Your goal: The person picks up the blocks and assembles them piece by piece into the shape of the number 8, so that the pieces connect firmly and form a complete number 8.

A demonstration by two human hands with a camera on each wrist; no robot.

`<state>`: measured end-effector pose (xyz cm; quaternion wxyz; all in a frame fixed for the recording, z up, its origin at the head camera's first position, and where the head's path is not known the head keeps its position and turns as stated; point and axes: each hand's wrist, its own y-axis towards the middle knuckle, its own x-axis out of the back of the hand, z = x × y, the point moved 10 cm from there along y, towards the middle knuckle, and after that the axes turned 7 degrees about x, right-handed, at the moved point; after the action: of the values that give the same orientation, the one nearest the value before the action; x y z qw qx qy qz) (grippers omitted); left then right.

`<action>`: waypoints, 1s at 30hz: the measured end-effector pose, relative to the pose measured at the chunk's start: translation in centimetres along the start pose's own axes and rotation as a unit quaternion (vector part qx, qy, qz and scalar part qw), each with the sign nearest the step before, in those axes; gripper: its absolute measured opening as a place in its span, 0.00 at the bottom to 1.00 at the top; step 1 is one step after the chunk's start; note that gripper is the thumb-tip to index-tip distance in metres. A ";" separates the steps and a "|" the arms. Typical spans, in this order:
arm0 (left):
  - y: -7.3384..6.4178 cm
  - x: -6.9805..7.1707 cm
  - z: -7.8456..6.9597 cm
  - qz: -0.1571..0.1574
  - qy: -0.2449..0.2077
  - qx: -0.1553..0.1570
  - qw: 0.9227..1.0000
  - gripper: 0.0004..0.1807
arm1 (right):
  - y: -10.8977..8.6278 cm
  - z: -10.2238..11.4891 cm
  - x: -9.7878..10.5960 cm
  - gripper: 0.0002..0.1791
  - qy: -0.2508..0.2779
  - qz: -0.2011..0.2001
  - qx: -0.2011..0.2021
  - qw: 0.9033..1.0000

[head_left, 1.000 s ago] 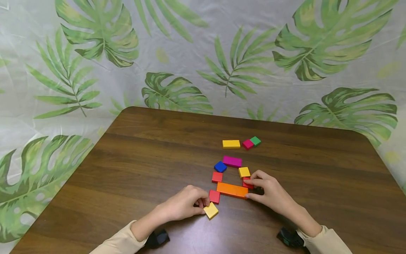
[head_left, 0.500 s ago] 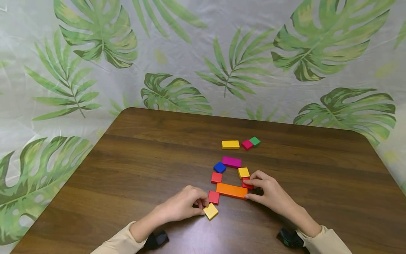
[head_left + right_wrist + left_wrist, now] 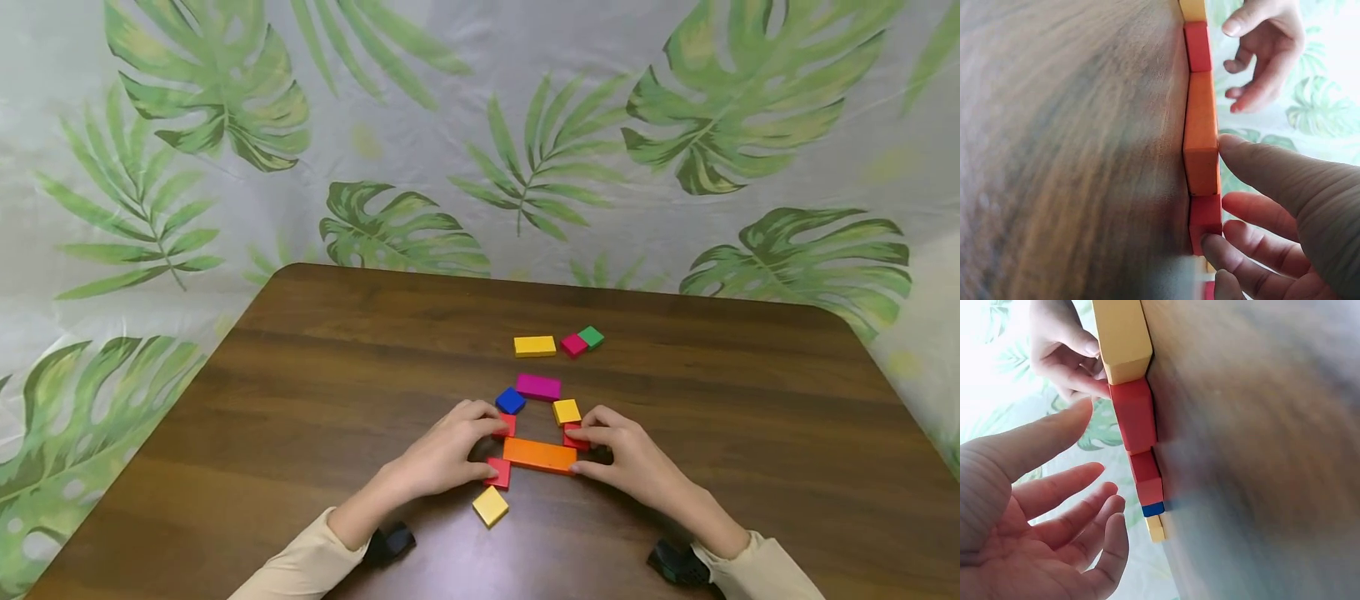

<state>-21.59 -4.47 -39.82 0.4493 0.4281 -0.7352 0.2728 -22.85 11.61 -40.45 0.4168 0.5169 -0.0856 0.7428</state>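
Flat coloured blocks lie in an outline on the wooden table. At its middle is a long orange block [image 3: 540, 457]. My right hand [image 3: 630, 454] rests its thumb on the orange block's right end, with fingertips on a red block [image 3: 1205, 215] behind it. My left hand [image 3: 448, 450] hovers over two red blocks on the left side, fingers loosely spread; the left wrist view shows it apart from the nearer red block [image 3: 1134, 415] and the farther one [image 3: 1146, 478]. A yellow block [image 3: 491, 507] lies nearest. Blue [image 3: 511, 401], magenta [image 3: 538, 387] and yellow [image 3: 566, 412] blocks form the far part.
Farther back lie a long yellow block [image 3: 534, 347], a crimson block [image 3: 574, 345] and a green block [image 3: 591, 337], the last two touching. The brown table [image 3: 337, 350] ends before a leaf-patterned curtain [image 3: 390, 150].
My left hand has let go of the near yellow block and moved forward over the left red blocks. My right hand keeps its place at the orange and red blocks. The head view has shifted slightly.
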 end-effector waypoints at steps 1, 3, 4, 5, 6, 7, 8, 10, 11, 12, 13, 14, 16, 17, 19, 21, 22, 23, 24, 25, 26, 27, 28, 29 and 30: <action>0.1 -0.1 -0.1 0.002 -0.001 -0.002 1.000 0.26 | 0.0 0.0 -0.1 0.23 0.002 0.004 -0.001 1.000; 0.2 -0.3 -0.3 0.006 -0.002 -0.005 1.000 0.26 | 0.1 0.0 -0.1 0.23 0.003 0.009 -0.003 1.000; 0.2 -0.4 -0.4 0.009 -0.005 -0.005 1.000 0.26 | 0.1 0.0 -0.1 0.24 0.004 0.010 -0.003 1.000; 0.2 -0.5 -0.4 0.011 -0.006 -0.006 1.000 0.25 | 0.1 0.0 -0.1 0.24 0.003 0.011 -0.002 1.000; 0.3 -0.5 -0.5 0.013 -0.007 -0.007 1.000 0.25 | 0.1 0.1 -0.1 0.24 0.001 0.012 -0.001 1.000; 0.3 -0.6 -0.5 0.015 -0.008 -0.008 1.000 0.25 | 0.1 0.1 -0.1 0.24 0.001 0.013 -0.001 1.000; 0.3 -0.7 -0.5 0.017 -0.009 -0.008 1.000 0.24 | 0.0 0.0 0.0 0.24 0.001 0.013 -0.002 1.000; 0.3 -0.8 -0.6 0.022 -0.010 -0.008 1.000 0.24 | 0.0 0.0 0.0 0.24 0.001 0.014 -0.003 1.000; 0.4 -0.9 -0.6 0.024 -0.010 -0.009 1.000 0.23 | 0.0 0.0 0.0 0.24 0.002 0.014 -0.003 1.000; 0.4 -0.9 -0.6 0.026 -0.009 -0.010 1.000 0.23 | 0.0 0.0 0.0 0.23 0.003 0.014 -0.003 1.000; 0.4 -1.0 -0.6 0.028 -0.008 -0.011 1.000 0.22 | 0.0 0.0 0.0 0.23 0.004 0.013 -0.003 1.000; 0.4 -1.1 -0.7 0.029 -0.008 -0.012 0.999 0.22 | 0.0 0.0 0.0 0.23 0.005 0.012 -0.002 1.000; 0.3 -1.2 -0.7 0.030 -0.007 -0.014 0.999 0.21 | -0.1 0.0 -0.1 0.23 0.008 0.011 -0.003 1.000; 0.3 -1.2 -0.6 0.030 -0.005 -0.014 0.999 0.21 | -0.1 0.0 -0.1 0.23 0.010 0.011 -0.002 1.000; 0.2 -1.3 -0.7 0.030 -0.002 -0.016 0.999 0.21 | -0.1 0.0 -0.3 0.23 0.010 0.014 -0.002 1.000; 0.2 -1.3 -0.7 0.030 0.000 -0.018 0.999 0.20 | -0.1 0.0 -0.4 0.23 0.010 0.016 -0.003 1.000; 0.2 -1.3 -0.8 0.029 0.003 -0.020 0.999 0.20 | -0.1 0.0 -0.3 0.23 0.009 0.016 -0.003 1.000; 0.2 -1.3 -0.8 0.027 0.006 -0.021 0.999 0.19 | -0.1 0.0 -0.3 0.23 0.007 0.015 -0.003 1.000; 0.2 -1.3 -0.9 0.026 0.008 -0.023 0.999 0.19 | -0.1 -0.1 -0.2 0.23 0.006 0.015 -0.004 1.000; 0.3 -1.3 -0.9 0.025 0.009 -0.024 0.999 0.19 | -0.1 -0.1 -0.2 0.23 0.004 0.015 -0.005 1.000; 0.3 -1.2 -1.0 0.024 0.011 -0.024 0.999 0.19 | -0.1 -0.1 -0.2 0.23 0.003 0.014 -0.006 1.000; 0.3 -1.2 -1.0 0.023 0.013 -0.024 0.999 0.19 | -0.1 -0.2 -0.1 0.23 0.001 0.013 -0.007 1.000; 0.3 -1.2 -1.0 0.022 0.015 -0.025 0.999 0.19 | -0.1 -0.2 -0.1 0.23 0.001 0.013 -0.007 1.000; 0.3 -1.2 -1.0 0.021 0.014 -0.026 0.999 0.19 | -0.1 -0.2 -0.2 0.24 0.001 0.014 -0.007 1.000; 0.3 -1.2 -1.0 0.020 0.013 -0.027 0.999 0.19 | 0.0 -0.2 -0.2 0.24 0.001 0.014 -0.005 1.000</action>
<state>-21.15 -3.13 -40.43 0.4649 0.3971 -0.7447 0.2675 -22.90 11.61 -40.71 0.4095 0.5124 -0.0961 0.7487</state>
